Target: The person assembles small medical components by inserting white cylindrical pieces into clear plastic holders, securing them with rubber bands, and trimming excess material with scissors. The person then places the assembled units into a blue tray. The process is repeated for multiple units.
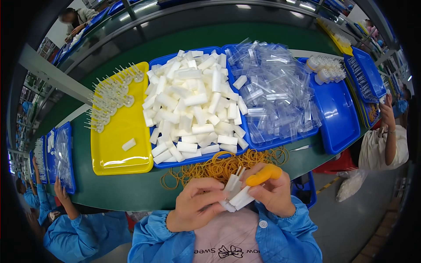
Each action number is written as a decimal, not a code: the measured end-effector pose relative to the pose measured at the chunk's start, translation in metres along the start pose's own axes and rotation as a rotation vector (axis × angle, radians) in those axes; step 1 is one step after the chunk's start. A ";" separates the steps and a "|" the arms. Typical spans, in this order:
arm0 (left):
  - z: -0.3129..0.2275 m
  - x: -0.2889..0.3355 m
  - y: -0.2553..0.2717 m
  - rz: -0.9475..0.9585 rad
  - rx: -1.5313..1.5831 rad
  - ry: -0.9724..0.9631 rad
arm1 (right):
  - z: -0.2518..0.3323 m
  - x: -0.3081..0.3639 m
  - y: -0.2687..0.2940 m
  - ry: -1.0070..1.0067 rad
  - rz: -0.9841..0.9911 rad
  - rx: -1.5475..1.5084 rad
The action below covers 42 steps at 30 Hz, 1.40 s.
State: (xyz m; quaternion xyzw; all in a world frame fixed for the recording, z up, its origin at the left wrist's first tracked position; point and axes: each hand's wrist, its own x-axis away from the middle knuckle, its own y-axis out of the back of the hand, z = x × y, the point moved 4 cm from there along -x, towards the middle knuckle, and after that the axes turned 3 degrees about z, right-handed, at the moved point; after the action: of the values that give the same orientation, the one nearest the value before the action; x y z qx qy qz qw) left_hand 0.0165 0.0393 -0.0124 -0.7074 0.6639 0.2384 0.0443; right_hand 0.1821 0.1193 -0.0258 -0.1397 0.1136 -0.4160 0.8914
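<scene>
My left hand [198,205] and my right hand [275,193] meet in front of my chest at the near edge of the table. An orange finger cot [264,174] covers a finger of the right hand. That hand pinches a white foam block [242,198] with thumb and finger. The left fingers grip a small white part [233,181], from which two thin prongs point up and away. Its lower end lies against the foam block; a clear piece seems to be there too, but blur hides the details. Just beyond my hands lies a pile of tan rubber bands [219,165].
A blue tray [199,161] heaped with white foam blocks stands ahead. Left of it, a yellow tray [120,163] holds pronged white parts [112,98] and one block. Rightward are clear plastic sleeves [276,96] and a blue tray [340,116] with white round parts. Co-workers sit on both sides.
</scene>
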 end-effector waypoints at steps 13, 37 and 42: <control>0.021 0.013 0.012 -0.040 0.469 0.326 | 0.007 -0.029 -0.004 -0.064 0.129 0.300; 0.021 0.008 0.018 -0.016 0.141 0.239 | 0.022 -0.059 0.032 0.114 -0.122 0.758; 0.014 0.003 0.014 0.034 0.145 0.195 | 0.017 -0.055 0.034 -0.051 0.003 0.456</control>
State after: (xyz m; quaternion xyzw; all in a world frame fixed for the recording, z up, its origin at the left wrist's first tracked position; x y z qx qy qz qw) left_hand -0.0010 0.0397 -0.0222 -0.7109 0.6924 0.1206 0.0268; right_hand 0.1770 0.1859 -0.0167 0.0553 -0.0057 -0.4261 0.9030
